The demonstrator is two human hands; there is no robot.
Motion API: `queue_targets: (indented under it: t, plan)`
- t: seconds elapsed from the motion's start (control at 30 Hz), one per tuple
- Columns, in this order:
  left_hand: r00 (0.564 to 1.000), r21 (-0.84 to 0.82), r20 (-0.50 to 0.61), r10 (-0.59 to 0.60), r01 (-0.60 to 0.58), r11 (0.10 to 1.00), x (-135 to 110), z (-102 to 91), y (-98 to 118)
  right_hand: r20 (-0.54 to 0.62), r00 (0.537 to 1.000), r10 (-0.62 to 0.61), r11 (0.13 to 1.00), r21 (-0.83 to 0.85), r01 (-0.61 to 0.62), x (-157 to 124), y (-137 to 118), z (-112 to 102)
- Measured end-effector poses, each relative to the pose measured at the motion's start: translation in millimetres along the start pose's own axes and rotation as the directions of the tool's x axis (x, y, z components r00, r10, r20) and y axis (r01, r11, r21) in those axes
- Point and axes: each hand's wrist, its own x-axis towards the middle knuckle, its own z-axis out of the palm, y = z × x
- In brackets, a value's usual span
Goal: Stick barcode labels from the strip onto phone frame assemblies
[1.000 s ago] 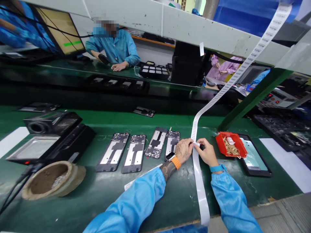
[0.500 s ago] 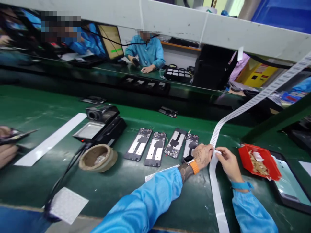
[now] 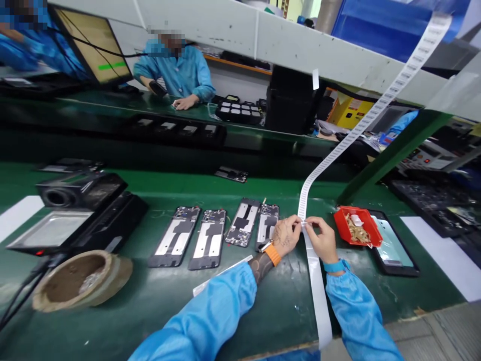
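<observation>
A long white strip of printed labels (image 3: 340,145) slopes down from the upper right to the green bench, where its blank lower end hangs over the front edge. My left hand (image 3: 287,234), wearing a watch with an orange band, pinches the strip from its left side. Opposite it, my right hand (image 3: 321,238), with a blue wristband, pinches at the same spot, thumb and forefinger together. The fingertips of both hands nearly meet there. Just left of my left hand lies an opened phone (image 3: 267,220), partly covered by it. Another opened phone (image 3: 242,223) lies beside that one.
Two more opened phones (image 3: 208,240) lie further left. A black device (image 3: 86,215) and a round clay-coloured bowl (image 3: 82,281) stand at the left. Right of my hands are a red bin (image 3: 341,225) and a tablet (image 3: 394,245). A green post (image 3: 391,155) slants behind them.
The view has swung to the right, so the bench things appear further left. Both hands stay at the label strip, their fingertips now closer together at one spot.
</observation>
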Motion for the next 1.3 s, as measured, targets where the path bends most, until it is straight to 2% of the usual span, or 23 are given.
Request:
queue_targets:
  t: [0.17,0.23,0.27,0.33,0.37,0.4,0.47,0.5,0.53,0.6,0.67,0.7,0.77,0.83,0.9,1.07,1.17,1.3]
  plan:
    - [0.995,0.040,0.026,-0.094,0.093,0.995,4,12.2,6,-0.082,0.989,-0.123,0.992,-0.040,0.120,0,-1,-7]
    - [0.991,0.068,0.051,-0.121,0.117,0.991,12,23.5,12,-0.192,0.972,-0.132,0.991,-0.042,0.127,3,1,-13]
    - [0.990,0.078,0.078,-0.118,0.112,0.991,18,28.6,16,-0.286,0.952,-0.108,0.994,-0.020,0.107,7,1,-18]
    - [0.985,0.070,0.165,-0.051,0.040,0.997,35,32.2,22,-0.488,0.873,0.006,0.994,0.101,0.050,16,-1,-26]
    - [0.974,0.060,0.224,0.029,-0.044,0.997,45,28.7,22,-0.544,0.835,0.080,0.981,0.192,0.031,20,-3,-28]
    - [0.952,0.068,0.287,0.106,-0.130,0.989,54,20.5,21,-0.550,0.822,0.150,0.957,0.289,0.019,24,-5,-29]
    - [0.899,0.148,0.403,0.169,-0.247,0.958,72,-10.4,8,-0.443,0.864,0.240,0.892,0.451,-0.016,29,-8,-20]
    - [0.892,0.253,0.441,0.102,-0.233,0.939,80,-32.4,-3,-0.365,0.892,0.266,0.864,0.501,-0.052,29,-8,-12]
    - [0.904,0.347,0.427,0.004,-0.168,0.923,88,-57.5,-17,-0.290,0.911,0.293,0.842,0.529,-0.102,28,-7,-1]
    - [0.926,0.511,0.342,-0.162,-0.039,0.859,102,-111.1,-47,-0.175,0.919,0.353,0.813,0.543,-0.209,25,-1,23]
    - [0.934,0.646,0.219,-0.281,0.077,0.759,112,-158.5,-76,-0.107,0.914,0.392,0.796,0.537,-0.279,23,8,42]
    - [0.933,0.692,0.168,-0.319,0.119,0.712,115,-176.8,-89,-0.085,0.915,0.395,0.792,0.536,-0.292,23,12,49]
    - [0.926,0.744,0.103,-0.363,0.170,0.646,119,-200.3,-110,-0.075,0.921,0.382,0.798,0.529,-0.288,23,19,54]
    - [0.928,0.764,0.089,-0.362,0.169,0.623,123,-208.8,-126,-0.079,0.925,0.372,0.801,0.531,-0.277,25,23,51]
    - [0.936,0.768,0.100,-0.337,0.142,0.625,129,-209.4,-138,-0.086,0.922,0.378,0.786,0.556,-0.270,26,24,46]
    - [0.954,0.740,0.082,-0.289,0.136,0.659,139,-205.6,-150,-0.090,0.903,0.420,0.753,0.590,-0.291,27,19,41]
    - [0.953,0.696,0.025,-0.301,0.200,0.690,137,-201.1,-145,-0.082,0.901,0.427,0.742,0.601,-0.296,27,18,41]
    - [0.951,0.557,-0.043,-0.307,0.278,0.782,135,-201.6,-117,-0.068,0.911,0.407,0.744,0.603,-0.287,28,19,42]
